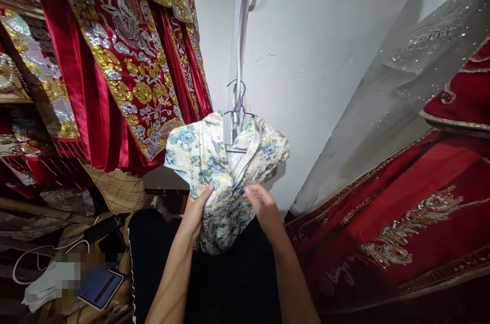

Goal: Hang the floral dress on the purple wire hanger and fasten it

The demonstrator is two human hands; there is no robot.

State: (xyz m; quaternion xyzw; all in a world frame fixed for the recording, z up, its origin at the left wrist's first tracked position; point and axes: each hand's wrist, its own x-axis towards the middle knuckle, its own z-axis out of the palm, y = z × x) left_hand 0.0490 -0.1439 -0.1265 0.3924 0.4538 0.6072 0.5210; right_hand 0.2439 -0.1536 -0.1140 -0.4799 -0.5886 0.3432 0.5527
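Observation:
A cream floral garment [224, 166] with blue and green flowers hangs bunched on a thin purple wire hanger [238, 104] in front of a white wall. My left hand [198, 210] grips a fold of its lower left part. On the lower right, my right hand [262, 205] touches the fabric with its fingers spread over it. The hanger's hook rises above the collar; what it hangs from is hidden.
Red robes with gold and silver embroidery [126, 53] hang at the upper left. A red embroidered gown and a sheer sequined veil [401, 109] fill the right side. A phone [100, 287] and a white cable [38, 255] lie at the lower left.

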